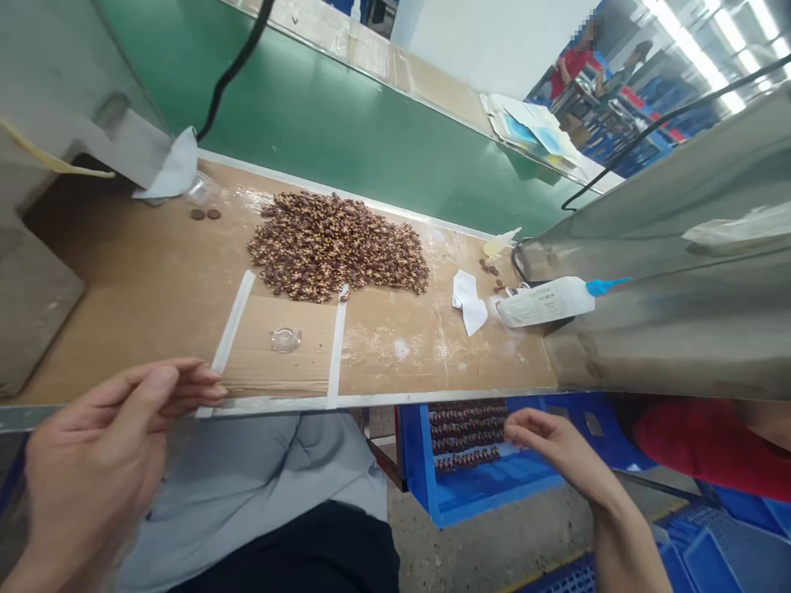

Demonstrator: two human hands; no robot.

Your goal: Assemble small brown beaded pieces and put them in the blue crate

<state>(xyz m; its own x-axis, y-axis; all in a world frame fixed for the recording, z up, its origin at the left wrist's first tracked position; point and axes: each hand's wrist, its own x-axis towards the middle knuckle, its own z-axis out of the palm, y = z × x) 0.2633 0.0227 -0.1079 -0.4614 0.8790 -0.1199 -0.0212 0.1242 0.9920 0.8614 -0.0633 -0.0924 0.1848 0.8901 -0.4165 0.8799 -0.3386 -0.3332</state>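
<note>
My left hand (111, 449) hovers at the table's front edge on the left, fingers loosely extended and the thumb apart, with nothing visible in it. Near it a small clear plastic ring-shaped piece (285, 339) lies on a cardboard patch (259, 375) between two white tape strips. My right hand (549, 445) is over a blue bin (457, 506) below the table edge, thumb and fingers closed together; whatever is between them cannot be made out. Inside the bin stand rows of small dark pieces (466, 441). Behind the patch spreads a large heap of small brown-and-gold parts (337, 247).
A white bottle with a blue nozzle (547, 302) leans at the right, beside a crumpled white cloth (470, 303) and several loose brown discs (489, 268). Two brown discs (205, 214) lie far left. A metal housing (667, 305) borders the right. A red sleeve (698, 445) shows nearby.
</note>
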